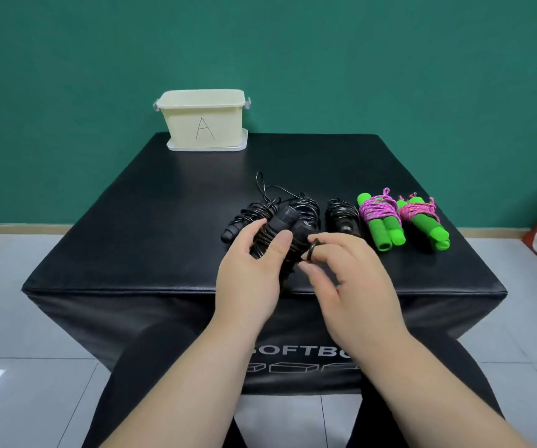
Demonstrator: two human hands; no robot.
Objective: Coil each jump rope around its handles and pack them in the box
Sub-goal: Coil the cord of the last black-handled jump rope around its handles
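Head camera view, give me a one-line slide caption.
Both hands wind a black cord jump rope beside coiled green-handled ropes; cream plastic box waits.

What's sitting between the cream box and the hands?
In the head view, only coiled black ropes and bare black tabletop lie between the box and the hands.

Cream box (202, 122) — black, green-and-pink ropes (378, 218)
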